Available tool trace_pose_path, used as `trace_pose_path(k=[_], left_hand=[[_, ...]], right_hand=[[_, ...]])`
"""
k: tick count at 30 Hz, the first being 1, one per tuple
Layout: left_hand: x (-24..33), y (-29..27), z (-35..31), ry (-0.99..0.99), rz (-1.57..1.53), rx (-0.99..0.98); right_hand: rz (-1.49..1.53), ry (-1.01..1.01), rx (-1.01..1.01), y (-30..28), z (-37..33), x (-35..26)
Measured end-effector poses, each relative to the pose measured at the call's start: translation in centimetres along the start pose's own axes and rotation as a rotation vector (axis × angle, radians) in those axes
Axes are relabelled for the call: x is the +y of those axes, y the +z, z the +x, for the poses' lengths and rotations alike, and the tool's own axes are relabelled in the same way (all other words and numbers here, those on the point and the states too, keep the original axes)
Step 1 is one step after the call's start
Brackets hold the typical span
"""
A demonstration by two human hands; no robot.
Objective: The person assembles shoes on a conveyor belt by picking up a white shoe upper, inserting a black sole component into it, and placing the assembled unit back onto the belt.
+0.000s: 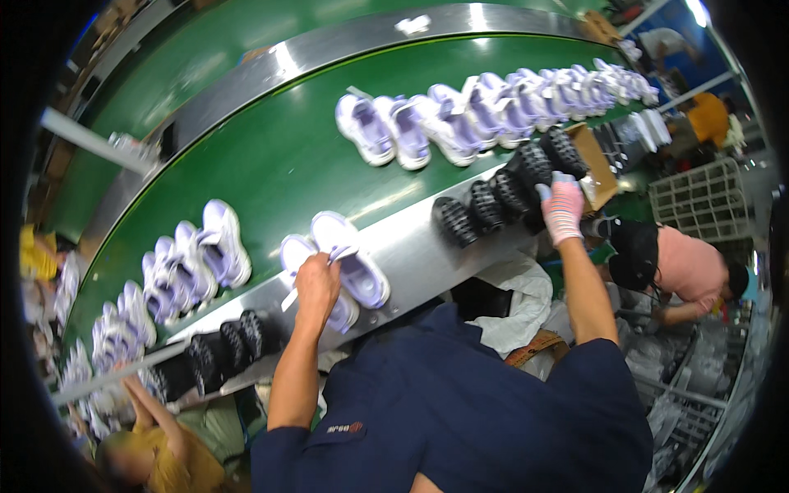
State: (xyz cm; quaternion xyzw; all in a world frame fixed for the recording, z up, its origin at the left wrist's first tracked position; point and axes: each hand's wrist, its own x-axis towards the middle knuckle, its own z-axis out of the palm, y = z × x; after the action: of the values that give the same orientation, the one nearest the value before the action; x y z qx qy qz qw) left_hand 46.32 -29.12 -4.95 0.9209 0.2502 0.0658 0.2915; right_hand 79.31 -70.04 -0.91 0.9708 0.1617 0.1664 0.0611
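Observation:
A pair of white and lilac sneakers lies in front of me at the belt's edge: the right sneaker and the left sneaker. My bare left hand is closed over the pair, its fingertips pinching a lilac part near the right sneaker's opening. The hand hides much of the left sneaker. My right hand, in a pink glove with greyish fingertips, reaches to several black pieces with a grey pattern. Its thumb stands apart from the fingers beside them; a firm hold does not show.
A green belt runs behind a metal ledge. More sneakers stand in rows on it, left and right. Other black patterned pieces lie left. A cardboard box is by my right hand. Co-workers are at both sides.

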Motion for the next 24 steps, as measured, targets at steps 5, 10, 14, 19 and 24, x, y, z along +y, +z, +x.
trace_pose_path(k=[5,10,14,19,24], left_hand=[[-0.5,-0.2,0.9,-0.103,-0.112,-0.058],[0.4,-0.1,1.0,-0.079,-0.062,-0.051],[-0.2,1.2,2.3,-0.015,-0.047,-0.143],[1.7,2.5,2.3,0.044,-0.07,-0.236],[4.4,3.2,3.2,0.18,-0.106,-0.239]], right_hand=[[0.096,-0.17,0.244,-4.0,0.3,-0.2],[0.962,-0.202,-0.177,-14.1,-6.2,-11.2],[0.923,-0.299,-0.633,-12.2,-13.3,-19.1],[0.565,-0.322,-0.554,-10.2,-14.5,-23.4],[0.455,-0.457,-0.449,-5.4,-14.9,-27.7]])
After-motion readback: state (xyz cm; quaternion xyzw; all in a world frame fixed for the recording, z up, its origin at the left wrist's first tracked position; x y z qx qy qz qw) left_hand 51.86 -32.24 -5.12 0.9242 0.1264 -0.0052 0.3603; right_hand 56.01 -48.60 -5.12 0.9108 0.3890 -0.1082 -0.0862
